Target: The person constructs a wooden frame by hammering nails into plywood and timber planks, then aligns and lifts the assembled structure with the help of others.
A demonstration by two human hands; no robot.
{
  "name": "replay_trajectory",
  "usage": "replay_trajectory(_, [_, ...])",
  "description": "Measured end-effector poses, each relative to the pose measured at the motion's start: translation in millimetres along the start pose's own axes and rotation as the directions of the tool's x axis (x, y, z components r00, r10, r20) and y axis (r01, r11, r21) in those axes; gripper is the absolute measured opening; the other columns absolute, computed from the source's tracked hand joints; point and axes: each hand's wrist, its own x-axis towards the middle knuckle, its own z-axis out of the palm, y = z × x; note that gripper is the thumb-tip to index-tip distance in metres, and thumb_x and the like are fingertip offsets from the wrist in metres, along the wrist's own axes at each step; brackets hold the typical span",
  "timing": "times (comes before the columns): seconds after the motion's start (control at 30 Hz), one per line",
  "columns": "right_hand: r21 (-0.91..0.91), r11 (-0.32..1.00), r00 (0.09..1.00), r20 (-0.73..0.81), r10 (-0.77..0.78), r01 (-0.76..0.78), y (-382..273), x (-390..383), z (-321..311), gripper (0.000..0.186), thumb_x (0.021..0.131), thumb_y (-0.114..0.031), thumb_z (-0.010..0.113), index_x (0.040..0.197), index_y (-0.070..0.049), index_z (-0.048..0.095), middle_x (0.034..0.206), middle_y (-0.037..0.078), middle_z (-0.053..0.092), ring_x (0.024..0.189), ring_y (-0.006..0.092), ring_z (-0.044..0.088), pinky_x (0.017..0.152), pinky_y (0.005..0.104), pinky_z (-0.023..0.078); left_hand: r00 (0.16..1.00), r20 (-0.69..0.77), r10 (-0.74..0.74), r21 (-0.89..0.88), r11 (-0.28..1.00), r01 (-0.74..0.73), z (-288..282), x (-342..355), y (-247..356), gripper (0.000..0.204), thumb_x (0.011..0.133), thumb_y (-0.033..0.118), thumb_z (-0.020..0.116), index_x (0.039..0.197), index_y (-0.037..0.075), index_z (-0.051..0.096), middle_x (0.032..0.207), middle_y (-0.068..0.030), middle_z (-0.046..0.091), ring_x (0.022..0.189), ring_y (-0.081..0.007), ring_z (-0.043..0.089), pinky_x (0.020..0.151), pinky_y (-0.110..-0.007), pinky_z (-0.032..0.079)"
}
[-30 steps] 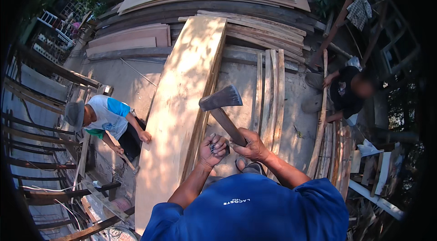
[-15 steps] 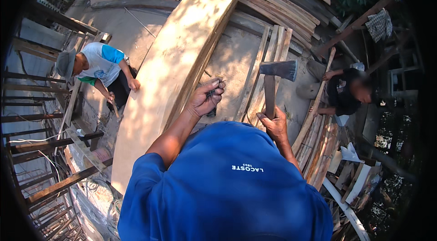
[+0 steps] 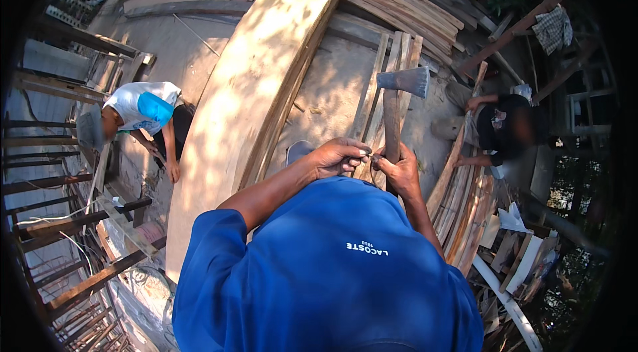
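Your left hand [image 3: 339, 156] pinches a tiny, unclear object [image 3: 369, 154]; your right hand's [image 3: 400, 171] fingers grip an upright hatchet [image 3: 392, 116].

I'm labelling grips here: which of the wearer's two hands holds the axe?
The right hand: it holds the axe by its wooden handle. The left hand is close beside it, but off the handle.

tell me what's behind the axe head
Narrow boards and ground show around the axe head; the part of them directly behind it is covered and cannot be seen.
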Motion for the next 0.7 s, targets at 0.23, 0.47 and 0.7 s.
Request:
replay_trajectory(0.23, [-0.037,0.994,0.995,-0.010,0.101,-0.101,5.6,26.9,-9.3,0.017,0.088,-0.005,0.072,0.101,0.001,0.065,0.086,0.006,0.069,0.076,0.0128,0.066,0.072,0.0296,0.055,0.999,-0.046,-0.003,0.015,1.000,0.003,-8.7,25.9,18.1,0.025,0.100,0.020,0.066,0.112,-0.002,0.069,0.091,-0.0040,0.068,0.068,-0.0059,0.054,0.052,-0.018,0.040])
replay_trajectory(0.47, [-0.054,0.987,0.980,-0.135,0.146,-0.154,-2.2,89.1,-26.1,0.019,0.087,-0.009,0.075,0.098,0.003,0.064,0.082,0.007,0.068,0.073,0.0138,0.066,0.068,0.0297,0.055,0.842,-0.530,-0.104,-0.145,0.989,0.030,-112.2,84.1,32.0,0.031,0.106,0.031,0.050,0.096,0.005,0.064,0.076,0.0006,0.051,0.066,-0.0132,0.047,0.055,-0.026,0.040])
replay_trajectory(0.7, [-0.070,0.971,0.967,-0.129,0.220,-0.230,-12.0,202.5,-27.4,0.018,0.088,-0.010,0.074,0.098,0.001,0.063,0.079,0.006,0.066,0.070,0.0141,0.065,0.067,0.0306,0.054,0.833,-0.486,-0.266,-0.238,0.957,0.167,-113.7,134.5,115.9,0.023,0.107,0.025,0.054,0.099,0.005,0.064,0.076,-0.0028,0.058,0.062,-0.0137,0.049,0.051,-0.025,0.039])
